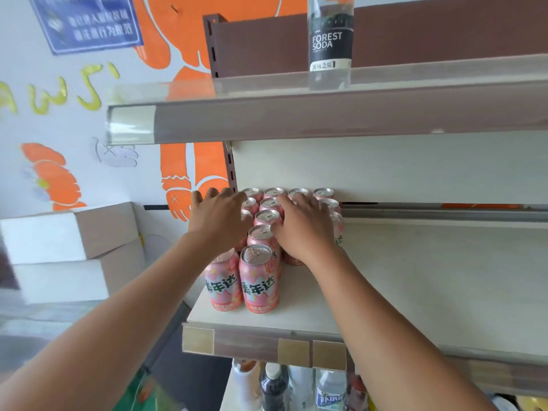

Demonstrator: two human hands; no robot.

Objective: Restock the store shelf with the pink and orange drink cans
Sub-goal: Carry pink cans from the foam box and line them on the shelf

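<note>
The left hand (219,216) rests on the pink cans (259,280) at nine o'clock, and the right hand (305,228) at three. The fingers (212,193) are spread flat and hold nothing. The cans stand on the shelf (415,277).

A shop: stocked shelf (385,280), drink cans (259,280).

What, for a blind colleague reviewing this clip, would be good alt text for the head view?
A person's left hand and right hand reach over rows of upright pink drink cans at the left end of a pale store shelf. A Forest Soda bottle stands on the shelf above; cardboard boxes are stacked at left.
</note>
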